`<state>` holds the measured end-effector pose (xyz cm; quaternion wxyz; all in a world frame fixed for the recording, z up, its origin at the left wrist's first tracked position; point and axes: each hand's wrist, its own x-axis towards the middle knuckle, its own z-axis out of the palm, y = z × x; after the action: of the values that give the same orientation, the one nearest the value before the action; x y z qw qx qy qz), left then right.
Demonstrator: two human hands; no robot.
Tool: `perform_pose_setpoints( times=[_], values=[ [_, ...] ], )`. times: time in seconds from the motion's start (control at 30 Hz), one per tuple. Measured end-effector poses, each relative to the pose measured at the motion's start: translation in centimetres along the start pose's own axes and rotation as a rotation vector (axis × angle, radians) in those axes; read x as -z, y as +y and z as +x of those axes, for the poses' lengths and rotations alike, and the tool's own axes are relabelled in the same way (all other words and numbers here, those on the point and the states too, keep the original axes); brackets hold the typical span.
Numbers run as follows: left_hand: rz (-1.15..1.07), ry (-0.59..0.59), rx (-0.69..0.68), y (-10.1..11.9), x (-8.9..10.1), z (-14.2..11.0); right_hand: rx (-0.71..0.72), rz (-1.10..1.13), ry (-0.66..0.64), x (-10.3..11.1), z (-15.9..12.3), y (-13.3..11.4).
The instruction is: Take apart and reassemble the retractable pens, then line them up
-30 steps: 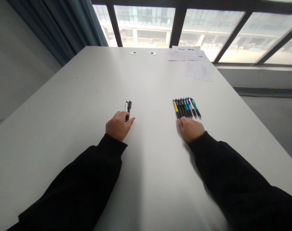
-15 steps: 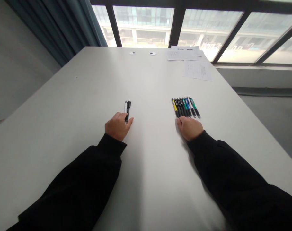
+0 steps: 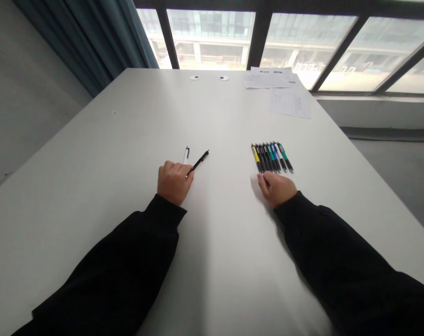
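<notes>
My left hand (image 3: 174, 182) is closed on a black pen (image 3: 199, 162), pinched near its lower end, with the clicker end pointing up and to the right. Just beyond those fingers a white pen (image 3: 185, 155) lies on the table, its lower part hidden by the hand. My right hand (image 3: 279, 188) rests with curled fingers at the near ends of a row of several pens. In that row are a yellow pen (image 3: 256, 156) at the left, black, green, blue and white ones, and a green pen (image 3: 284, 155) at the right. Whether the right fingers hold anything is hidden.
The white table (image 3: 218, 261) spreads around both hands. Paper sheets (image 3: 289, 102) lie at its far right, and two small white oval pieces (image 3: 224, 78) sit by the far edge. Behind are windows and a blue curtain (image 3: 93, 42).
The black pen, which lay beside the white one, is now pinched in my left hand and swung to the right. My right hand stays by the row of pens.
</notes>
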<state>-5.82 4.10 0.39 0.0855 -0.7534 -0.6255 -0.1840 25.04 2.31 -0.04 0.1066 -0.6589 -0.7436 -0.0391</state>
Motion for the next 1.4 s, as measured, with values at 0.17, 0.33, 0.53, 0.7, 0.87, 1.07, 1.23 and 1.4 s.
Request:
perform_pose_setpoints(
  times=[0.17, 0.33, 0.53, 0.7, 0.87, 1.07, 1.23, 1.4],
  values=[
    [-0.238, 0.096, -0.084, 0.7, 0.0, -0.1, 0.238, 0.207, 0.226, -0.9, -0.2, 0.7],
    [-0.806, 0.029, -0.019, 2.2, -0.1, -1.2, 0.332, 0.558, 0.282, -1.2, 0.0, 0.6],
    [-1.346, -0.181, 0.156, 4.0, 0.7, -3.6, 0.444, 0.709, 0.336, 0.3, -2.0, -1.0],
    [-1.51, -0.112, 0.287, 5.0, 1.5, -4.1, 0.46, 0.887, 0.167, 1.8, -5.0, -1.9],
    [-1.547, -0.055, 0.393, 4.7, 1.2, -2.9, 0.394, 0.909, 0.253, 1.7, -5.4, -2.0],
    [-1.729, -0.123, 0.335, 4.2, 1.0, -2.9, 0.167, 1.02, 0.275, 0.9, -4.5, -2.1],
    [-1.701, -0.171, 0.29, 4.2, 1.4, -3.3, 0.03, 1.062, 0.287, 0.8, -4.5, -2.2],
    [-1.433, 0.004, 0.153, 4.1, 1.2, -3.3, 0.016, 1.093, 0.335, 0.6, -4.4, -2.5]
  ],
)
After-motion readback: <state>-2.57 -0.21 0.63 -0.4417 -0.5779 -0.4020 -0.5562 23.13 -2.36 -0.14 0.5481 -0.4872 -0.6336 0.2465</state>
